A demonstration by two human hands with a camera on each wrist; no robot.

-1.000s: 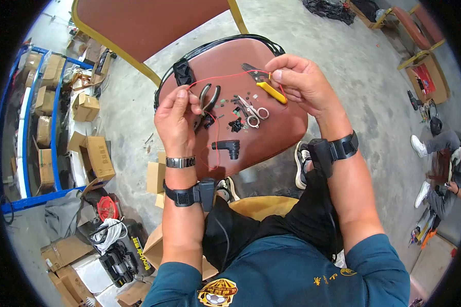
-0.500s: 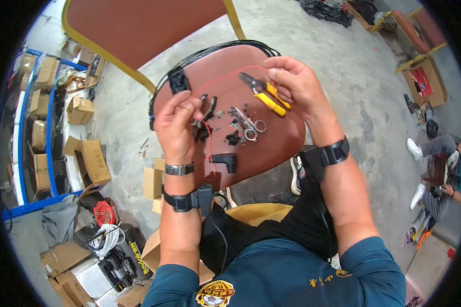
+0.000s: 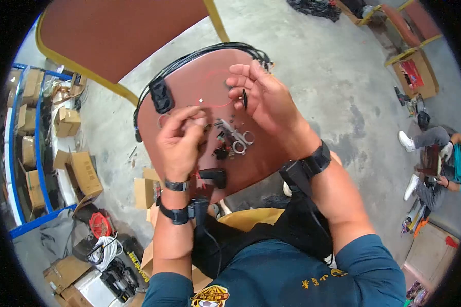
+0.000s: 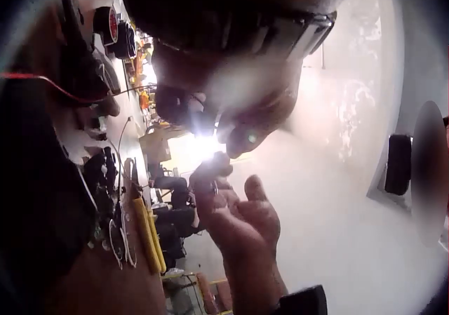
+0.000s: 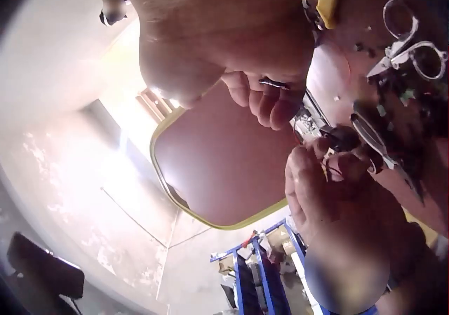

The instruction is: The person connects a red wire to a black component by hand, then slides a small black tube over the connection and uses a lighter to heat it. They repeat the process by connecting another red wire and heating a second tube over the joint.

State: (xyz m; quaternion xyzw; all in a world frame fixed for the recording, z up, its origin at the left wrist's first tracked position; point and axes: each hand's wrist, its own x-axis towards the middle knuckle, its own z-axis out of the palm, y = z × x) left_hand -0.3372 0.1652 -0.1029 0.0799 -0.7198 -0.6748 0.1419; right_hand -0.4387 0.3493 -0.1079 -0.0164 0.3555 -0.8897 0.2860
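My left hand (image 3: 182,140) is over the left of the chair seat, its thumb and fingers pinching a thin red wire (image 3: 217,106). The wire arcs over the seat in front of the fingertips. Facing it is my right hand (image 3: 266,97), fingers loosely spread. A small slim black piece (image 3: 245,99) lies across its inner fingers; the right wrist view shows this black piece (image 5: 273,83) uncovered by the thumb. Scissors (image 3: 236,139) lie between the hands. Pliers (image 5: 379,143) lie beside them, and wire strippers (image 4: 149,234) with yellow handles show in the left wrist view.
The seat (image 3: 246,169) also bears several tiny black and green bits, a black elbow-shaped part (image 3: 214,177) and a black pouch (image 3: 162,95). Black cable (image 3: 189,59) runs along the back rim. Cartons (image 3: 82,174) and a blue rack (image 3: 43,179) stand left.
My right hand has turned palm inward, spread its fingers and let go of the red wire, coming closer to the left hand. The black piece now shows. The head view has shifted right.
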